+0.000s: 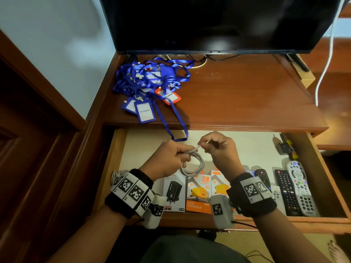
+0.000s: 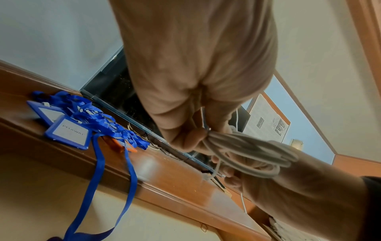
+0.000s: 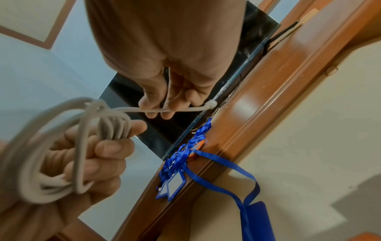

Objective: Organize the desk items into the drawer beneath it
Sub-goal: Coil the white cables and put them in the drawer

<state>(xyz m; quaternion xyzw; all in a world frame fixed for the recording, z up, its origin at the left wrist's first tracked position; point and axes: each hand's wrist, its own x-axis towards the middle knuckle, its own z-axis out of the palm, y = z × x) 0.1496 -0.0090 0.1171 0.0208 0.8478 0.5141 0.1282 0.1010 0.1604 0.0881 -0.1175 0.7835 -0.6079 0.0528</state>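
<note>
Head view, left hand (image 1: 168,160): fingers curled round a coiled white cable (image 1: 191,164), held above the open drawer (image 1: 117,149), near its middle.
Head view, right hand (image 1: 218,149): thumb and fingertips pinch the cable's free end, which runs taut to the coil just beside it.
Head view, drawer: pulled out beneath the desk (image 1: 247,95); charger boxes (image 1: 198,194) stand in a row along its front edge, remote controls (image 1: 296,188) lie towards the front right corner, small dark items sit at the back right corner.
Head view, desk: a tangle of blue lanyards (image 1: 150,78) with badge holders lies at the back left corner, one loop hanging over the front edge into the drawer; a dark screen (image 1: 218,23) stands along the back edge.
Left wrist view, left hand (image 2: 195,78): closed on the gathered cable (image 2: 253,151), the loops fanning out from the grip; the right hand (image 2: 288,184) is close below.
Left wrist view, lanyards (image 2: 98,120): on the desk (image 2: 175,176), a strap drooping past its front edge.
Right wrist view, right hand (image 3: 175,65): fingertips pinch the strand near its white plug end.
Right wrist view, left hand (image 3: 88,156): wrapped round the cable (image 3: 41,146).
Right wrist view, lanyards (image 3: 185,154): at the desk (image 3: 278,73) edge.
</note>
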